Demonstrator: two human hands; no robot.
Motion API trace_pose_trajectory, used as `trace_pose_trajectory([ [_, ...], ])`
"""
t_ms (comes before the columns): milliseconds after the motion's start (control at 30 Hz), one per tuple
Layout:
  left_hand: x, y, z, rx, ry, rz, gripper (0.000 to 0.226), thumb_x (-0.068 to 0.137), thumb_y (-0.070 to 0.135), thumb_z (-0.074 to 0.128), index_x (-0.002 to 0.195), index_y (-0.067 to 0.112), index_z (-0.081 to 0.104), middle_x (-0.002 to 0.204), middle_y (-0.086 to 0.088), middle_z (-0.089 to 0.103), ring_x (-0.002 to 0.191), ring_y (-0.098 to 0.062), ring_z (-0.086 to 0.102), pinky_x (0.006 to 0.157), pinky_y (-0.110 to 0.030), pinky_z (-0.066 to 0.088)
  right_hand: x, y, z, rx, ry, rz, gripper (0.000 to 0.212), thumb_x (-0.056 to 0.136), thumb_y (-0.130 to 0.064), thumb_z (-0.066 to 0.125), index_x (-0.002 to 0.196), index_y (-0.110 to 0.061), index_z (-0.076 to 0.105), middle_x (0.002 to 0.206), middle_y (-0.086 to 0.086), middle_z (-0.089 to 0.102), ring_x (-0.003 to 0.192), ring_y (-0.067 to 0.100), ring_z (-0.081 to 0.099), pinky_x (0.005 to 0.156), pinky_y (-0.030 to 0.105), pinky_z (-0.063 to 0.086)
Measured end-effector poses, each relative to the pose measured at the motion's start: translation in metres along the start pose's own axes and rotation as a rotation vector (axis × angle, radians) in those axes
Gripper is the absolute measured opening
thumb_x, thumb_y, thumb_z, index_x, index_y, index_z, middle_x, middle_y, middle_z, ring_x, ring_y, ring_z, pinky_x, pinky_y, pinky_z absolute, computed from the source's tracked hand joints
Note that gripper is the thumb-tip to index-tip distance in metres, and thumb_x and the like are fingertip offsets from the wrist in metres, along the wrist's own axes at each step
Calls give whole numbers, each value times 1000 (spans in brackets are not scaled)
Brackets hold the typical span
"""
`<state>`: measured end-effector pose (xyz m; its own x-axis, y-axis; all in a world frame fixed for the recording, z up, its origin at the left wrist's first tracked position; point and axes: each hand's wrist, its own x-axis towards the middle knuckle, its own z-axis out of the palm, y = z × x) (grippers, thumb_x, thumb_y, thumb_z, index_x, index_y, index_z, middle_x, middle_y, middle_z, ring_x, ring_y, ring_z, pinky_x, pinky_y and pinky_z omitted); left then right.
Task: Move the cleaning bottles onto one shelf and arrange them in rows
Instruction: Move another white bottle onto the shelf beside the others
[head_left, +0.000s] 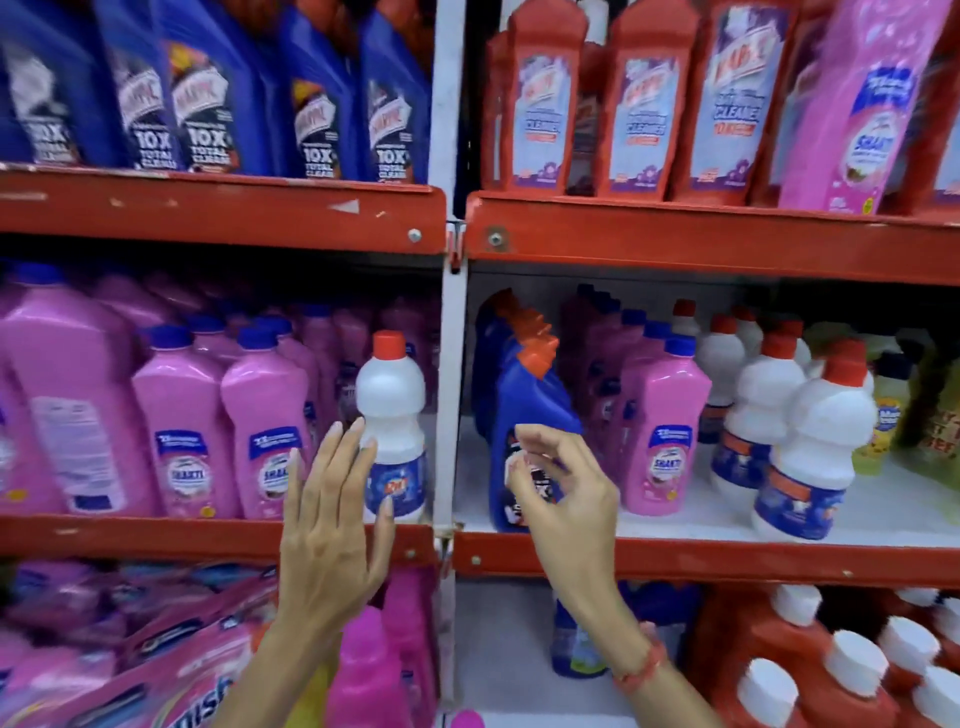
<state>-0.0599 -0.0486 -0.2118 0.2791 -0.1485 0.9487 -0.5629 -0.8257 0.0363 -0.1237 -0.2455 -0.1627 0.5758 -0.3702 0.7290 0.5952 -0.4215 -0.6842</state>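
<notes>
Left hand (332, 525): raised before the middle shelf (218, 538), left bay; fingers (340, 441) spread and straight, holding nothing, the tips at or just short of the white bottle (390, 415) — contact cannot be told.
White bottle: red cap, blue label; upright at the right end of the left bay, against the white post (448, 395), beside the pink bottles (228, 441).
Right hand (563, 493): raised before the right bay; fingers curled, thumb and forefinger drawn close in a loose pinch just in front of the blue bottle (524, 415); whether they touch its label cannot be told. A red band (641, 670) sits on the wrist.
Blue bottle: orange cap, front of a file of like bottles at the left end of the right bay, standing on the shelf board.
Middle shelf, right bay: after the blue file come pink bottles with blue caps (665, 441), then more white bottles (810, 452) with red caps in rows, then a yellow bottle (885, 415) at the far right.
Top shelf (223, 218): dark blue bottles (208, 93) on the left; red bottles (639, 104) on the right, with one pink bottle (862, 104) among them.
Bottom shelf: pink packs (156, 649) and magenta bottles (374, 670) on the left; a small blue bottle (571, 649) and red jugs with white caps (810, 665) on the right.
Focus: blurred at the edges — small print unreadable.
</notes>
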Motion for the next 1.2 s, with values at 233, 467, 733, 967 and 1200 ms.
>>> trace_pose_trajectory([
  [233,-10,-53,3,94,-81,1,59,93,25,42,147,1,34,157,-18,33,148,-29,26,119,-64,15,-22,-20,72,-82,-183,50,42,88,-16,66,130,-20,61,127,-9,64,119,0,58,106,22,44],
  [467,-24,-75,22,161,-176,-25,64,93,32,38,149,4,31,158,-15,32,152,-19,13,124,-53,0,-27,-29,129,-317,-288,230,86,92,-37,58,157,-13,7,165,3,17,149,18,25,118,31,29],
  [733,-30,-87,35,192,-185,-10,66,97,40,30,155,10,19,161,-10,25,152,-20,13,124,-53,-1,1,-25,160,-291,-74,366,74,86,-39,67,143,-7,33,137,12,53,124,30,54,99,44,47],
  [967,-33,-92,39,215,-195,21,66,99,44,27,154,9,20,162,-10,25,152,-21,13,123,-55,2,11,-21,162,-245,17,329,66,68,-38,83,124,-17,54,113,3,70,103,25,65,81,33,51],
  [1200,-31,-94,37,217,-226,16,66,99,46,26,154,8,21,161,-11,27,153,-20,12,124,-55,1,13,-33,158,-171,45,218,67,66,-43,85,123,-20,59,108,-4,73,97,16,67,82,36,55],
])
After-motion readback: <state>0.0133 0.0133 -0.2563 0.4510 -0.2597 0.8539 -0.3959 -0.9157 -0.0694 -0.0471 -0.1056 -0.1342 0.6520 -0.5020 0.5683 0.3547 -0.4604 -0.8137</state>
